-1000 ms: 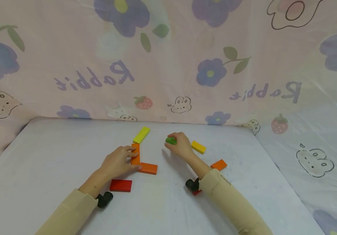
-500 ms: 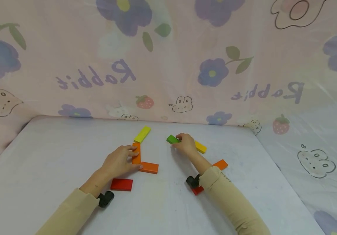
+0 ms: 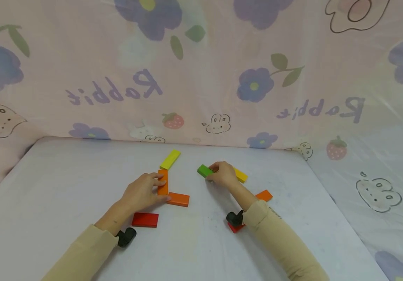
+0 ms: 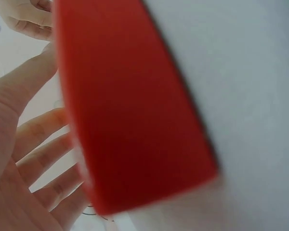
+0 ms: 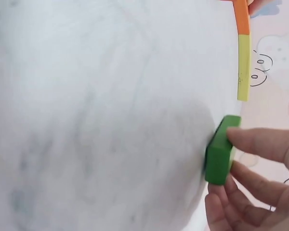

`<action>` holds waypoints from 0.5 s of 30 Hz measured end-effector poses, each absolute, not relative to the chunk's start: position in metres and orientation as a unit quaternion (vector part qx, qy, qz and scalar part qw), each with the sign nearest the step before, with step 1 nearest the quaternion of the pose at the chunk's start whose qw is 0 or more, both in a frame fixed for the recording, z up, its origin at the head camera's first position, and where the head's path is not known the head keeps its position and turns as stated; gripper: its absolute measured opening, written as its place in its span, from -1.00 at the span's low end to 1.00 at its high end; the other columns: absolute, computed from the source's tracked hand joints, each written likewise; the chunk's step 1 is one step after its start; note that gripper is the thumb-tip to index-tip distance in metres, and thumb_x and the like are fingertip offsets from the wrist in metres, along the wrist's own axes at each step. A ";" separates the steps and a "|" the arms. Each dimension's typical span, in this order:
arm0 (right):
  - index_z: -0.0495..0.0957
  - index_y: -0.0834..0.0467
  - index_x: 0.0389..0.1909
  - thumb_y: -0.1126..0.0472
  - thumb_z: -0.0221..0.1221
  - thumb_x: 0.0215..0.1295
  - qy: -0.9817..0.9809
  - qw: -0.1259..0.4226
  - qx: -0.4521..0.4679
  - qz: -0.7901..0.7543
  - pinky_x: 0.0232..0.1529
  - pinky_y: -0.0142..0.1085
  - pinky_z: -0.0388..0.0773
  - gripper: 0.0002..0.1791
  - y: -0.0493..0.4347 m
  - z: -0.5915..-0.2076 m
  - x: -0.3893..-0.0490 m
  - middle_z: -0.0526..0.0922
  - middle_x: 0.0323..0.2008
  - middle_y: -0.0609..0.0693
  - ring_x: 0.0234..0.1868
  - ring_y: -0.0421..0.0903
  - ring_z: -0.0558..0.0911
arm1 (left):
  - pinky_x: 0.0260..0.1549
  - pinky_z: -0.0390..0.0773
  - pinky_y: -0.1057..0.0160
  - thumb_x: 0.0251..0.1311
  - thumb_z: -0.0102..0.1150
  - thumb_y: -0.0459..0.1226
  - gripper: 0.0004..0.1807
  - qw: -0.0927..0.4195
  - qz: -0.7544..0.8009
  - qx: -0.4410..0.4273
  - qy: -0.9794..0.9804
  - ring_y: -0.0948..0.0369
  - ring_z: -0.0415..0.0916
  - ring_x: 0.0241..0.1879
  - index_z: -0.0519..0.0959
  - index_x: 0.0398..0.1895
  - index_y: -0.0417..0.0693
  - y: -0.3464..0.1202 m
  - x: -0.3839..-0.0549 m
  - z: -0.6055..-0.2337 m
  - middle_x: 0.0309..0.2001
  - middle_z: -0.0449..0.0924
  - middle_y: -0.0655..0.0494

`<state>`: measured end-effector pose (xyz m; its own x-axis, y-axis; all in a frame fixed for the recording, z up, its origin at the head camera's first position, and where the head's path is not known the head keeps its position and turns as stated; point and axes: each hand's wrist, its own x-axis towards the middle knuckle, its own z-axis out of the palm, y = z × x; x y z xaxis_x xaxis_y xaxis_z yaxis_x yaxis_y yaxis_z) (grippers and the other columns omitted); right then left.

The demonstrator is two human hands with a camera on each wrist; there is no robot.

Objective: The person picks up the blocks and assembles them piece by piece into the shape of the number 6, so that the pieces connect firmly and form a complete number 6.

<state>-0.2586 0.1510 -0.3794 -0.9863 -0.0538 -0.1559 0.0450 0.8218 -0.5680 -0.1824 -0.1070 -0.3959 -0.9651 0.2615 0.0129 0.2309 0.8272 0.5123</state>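
Note:
In the head view, the fingertips of my left hand (image 3: 143, 193) rest on an orange block (image 3: 163, 183), the thumb near the corner where it meets a darker orange block (image 3: 178, 199). A yellow block (image 3: 170, 159) stands beyond its far end. My right hand (image 3: 223, 174) pinches a green block (image 3: 205, 171) between thumb and fingers; the right wrist view shows this green block (image 5: 220, 151) at or just above the table. A red block (image 4: 130, 110) hides part of the left hand (image 4: 26, 144) in the left wrist view.
Another red block (image 3: 145, 220) lies before the left wrist. On the right are a deeper yellow block (image 3: 240, 175), an orange block (image 3: 264, 195) and a red block (image 3: 235, 227) partly covered by the right wrist camera (image 3: 234, 218). A printed cloth (image 3: 194, 86) hangs behind the white table (image 3: 82, 171).
My right hand has moved slightly right and down, its fingers shifting toward the green block's right end, so more of the block shows. My left hand keeps its place.

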 end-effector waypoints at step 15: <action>0.64 0.17 -0.05 0.25 0.37 0.09 0.952 0.104 -0.140 -0.253 -0.08 -0.23 0.54 -0.64 0.152 -0.370 -0.233 0.65 -0.15 0.05 -0.19 -0.07 0.56 | 0.16 0.43 -0.11 0.03 0.38 0.00 -0.39 0.026 0.259 0.135 0.956 -0.07 0.31 0.28 0.59 0.11 -0.16 -0.108 -0.181 -0.394 0.27 0.44 -0.04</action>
